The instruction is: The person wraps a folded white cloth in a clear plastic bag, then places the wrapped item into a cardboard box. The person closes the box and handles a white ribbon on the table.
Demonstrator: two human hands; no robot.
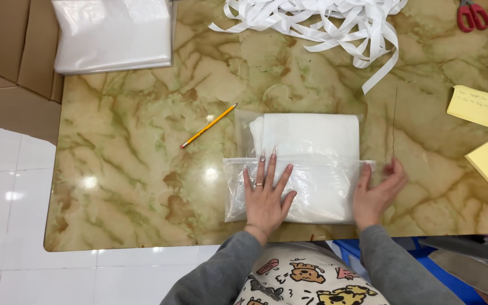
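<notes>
A folded white cloth point(310, 135) lies partly inside a clear plastic bag point(317, 195) near the front edge of a marbled table point(142, 169). My left hand point(265, 195) lies flat, fingers spread, on the left part of the bag. My right hand point(377, 192) rests at the bag's right edge, thumb on the plastic, fingers slightly blurred; it grips nothing that I can make out.
A yellow pencil point(208, 126) lies left of the bag. A stack of clear plastic bags point(113, 34) sits at the back left, a tangle of white ribbon point(323, 22) at the back. Red scissors point(472, 14) and yellow sticky-note pads point(474, 105) lie on the right.
</notes>
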